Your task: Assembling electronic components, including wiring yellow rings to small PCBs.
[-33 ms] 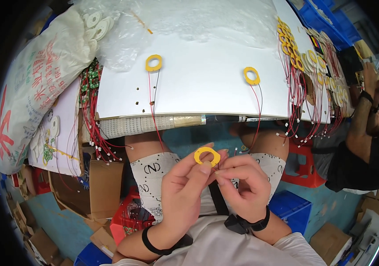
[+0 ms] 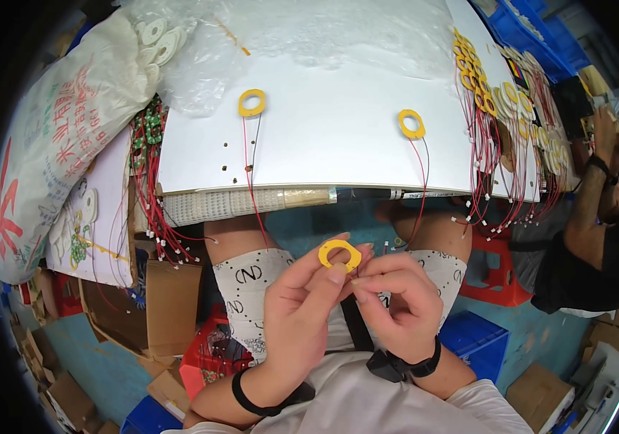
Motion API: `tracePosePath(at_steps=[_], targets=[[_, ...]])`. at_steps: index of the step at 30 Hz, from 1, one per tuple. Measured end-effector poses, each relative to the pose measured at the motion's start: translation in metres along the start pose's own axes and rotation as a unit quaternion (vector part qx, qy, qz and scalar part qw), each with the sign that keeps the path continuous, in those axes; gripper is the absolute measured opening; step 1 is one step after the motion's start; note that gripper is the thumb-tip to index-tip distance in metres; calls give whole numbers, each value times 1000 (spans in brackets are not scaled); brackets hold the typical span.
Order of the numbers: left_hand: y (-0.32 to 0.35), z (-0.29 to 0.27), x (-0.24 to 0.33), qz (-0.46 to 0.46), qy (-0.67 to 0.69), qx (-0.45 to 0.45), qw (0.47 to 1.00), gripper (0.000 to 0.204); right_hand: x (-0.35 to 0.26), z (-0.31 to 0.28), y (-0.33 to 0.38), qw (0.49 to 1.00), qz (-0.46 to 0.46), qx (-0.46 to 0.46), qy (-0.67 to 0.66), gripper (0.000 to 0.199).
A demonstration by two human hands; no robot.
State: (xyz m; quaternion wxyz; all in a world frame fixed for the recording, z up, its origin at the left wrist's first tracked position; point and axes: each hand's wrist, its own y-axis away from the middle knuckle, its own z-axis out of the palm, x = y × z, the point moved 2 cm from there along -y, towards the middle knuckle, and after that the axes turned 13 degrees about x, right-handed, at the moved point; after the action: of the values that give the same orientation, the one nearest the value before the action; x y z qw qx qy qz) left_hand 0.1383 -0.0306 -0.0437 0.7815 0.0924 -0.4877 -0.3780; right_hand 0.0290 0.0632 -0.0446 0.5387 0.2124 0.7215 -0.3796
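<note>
My left hand (image 2: 302,307) pinches a flat yellow ring (image 2: 350,251) between thumb and fingers, above my lap. Close beside it, my right hand (image 2: 400,296) is closed, thumb against fingertips, on what looks like the ring's thin wire (image 2: 357,273); most of that wire is hidden by the fingers. Two similar rings lie on the white table: one yellow ring (image 2: 251,92) left of the middle, the other yellow ring (image 2: 421,124) toward the right. A red and a dark wire run from each over the front edge.
Several yellow rings with wires (image 2: 471,69) crowd the table's right side. On the left are green circuit boards (image 2: 151,129) with red wires and a white sack (image 2: 70,137). Clear plastic (image 2: 309,36) covers the back. A person's arm (image 2: 590,195) shows at right.
</note>
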Motion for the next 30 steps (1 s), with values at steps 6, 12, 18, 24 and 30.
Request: tracePosePath(at_steps=[6, 12, 18, 24, 30], targets=[[-2, 0, 0, -1, -3, 10, 1000, 39, -1, 1, 0, 1000, 15, -1, -13, 21], [-3, 2, 0, 0, -11, 14, 1000, 39, 10, 4, 10, 969, 167, 41, -178, 32], [4, -5, -4, 57, -139, -58, 987, 35, 6, -3, 1, 955, 267, 52, -115, 25], [1, -2, -1, 29, -148, -87, 985, 35, 6, -7, 0, 970, 232, 56, -55, 17], [2, -4, -3, 32, -143, -102, 984, 37, 11, -13, -1, 942, 301, 66, -129, 11]])
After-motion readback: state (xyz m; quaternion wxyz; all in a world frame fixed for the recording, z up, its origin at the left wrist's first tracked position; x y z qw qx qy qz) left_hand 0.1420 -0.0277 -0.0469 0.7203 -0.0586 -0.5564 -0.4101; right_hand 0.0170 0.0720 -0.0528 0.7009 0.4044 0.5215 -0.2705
